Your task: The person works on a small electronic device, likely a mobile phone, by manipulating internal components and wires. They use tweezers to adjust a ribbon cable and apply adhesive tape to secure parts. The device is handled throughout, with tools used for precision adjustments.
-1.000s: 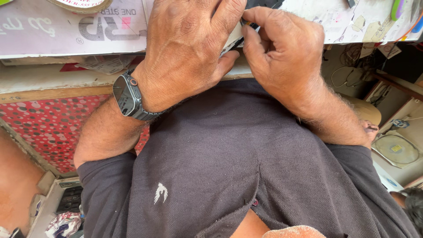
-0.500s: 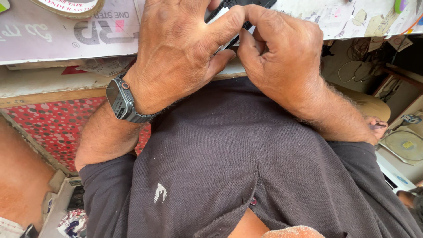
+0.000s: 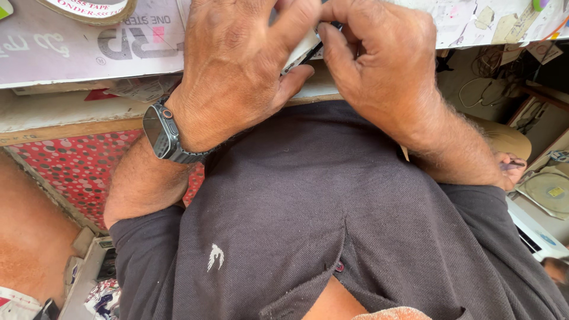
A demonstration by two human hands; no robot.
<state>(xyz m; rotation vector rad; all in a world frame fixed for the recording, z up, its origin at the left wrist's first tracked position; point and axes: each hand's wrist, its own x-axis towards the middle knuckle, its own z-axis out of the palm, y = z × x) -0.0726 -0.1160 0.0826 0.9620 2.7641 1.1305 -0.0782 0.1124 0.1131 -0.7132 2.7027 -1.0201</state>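
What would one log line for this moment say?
left hand: grips small flat object | right hand: pinches it | wristwatch: left wrist

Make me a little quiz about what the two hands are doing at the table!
1. True or false: the left hand wears a dark square wristwatch.
2. What do both hands pinch between them? A) a red apple B) a small flat object with a white face and black edge C) a metal spoon
3. Fill in: the beige roll of tape lies on the ____ sheet of printed paper.

Key
1. True
2. B; the right hand meets it from the other side, and what it is cannot be told.
3. white
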